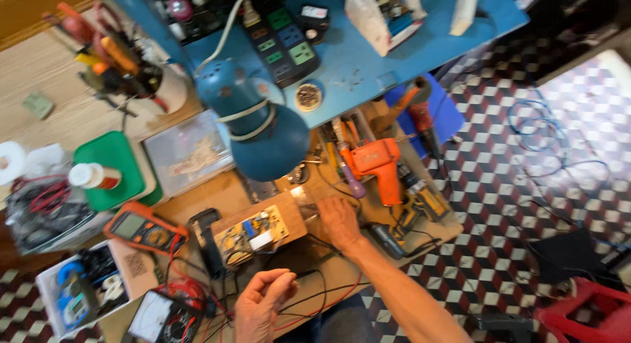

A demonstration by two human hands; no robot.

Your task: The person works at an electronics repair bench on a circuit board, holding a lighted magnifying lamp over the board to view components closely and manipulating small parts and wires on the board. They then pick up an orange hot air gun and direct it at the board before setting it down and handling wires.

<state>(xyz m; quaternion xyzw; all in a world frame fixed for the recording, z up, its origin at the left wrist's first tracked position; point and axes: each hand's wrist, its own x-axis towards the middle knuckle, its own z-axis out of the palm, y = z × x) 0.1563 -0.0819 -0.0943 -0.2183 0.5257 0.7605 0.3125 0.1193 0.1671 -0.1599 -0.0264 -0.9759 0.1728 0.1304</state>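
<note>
My left hand (257, 309) is low in the head view, with thumb and fingers pinched on a thin black probe lead (309, 274). My right hand (338, 221) reaches forward to the right end of a wooden block (289, 208) that carries a yellowish circuit board (253, 232). Its fingertips are curled against the block's edge, and what they hold is hidden. Black and red leads (328, 294) run across the bench between the two hands.
A blue desk lamp (263, 129) hangs over the bench. Nearby lie an orange soldering gun (374, 162), an orange multimeter (144, 230), an analog meter (158, 317), a green tray (118, 162), a power strip (279, 41) and a red stool (585, 310) on the checkered floor.
</note>
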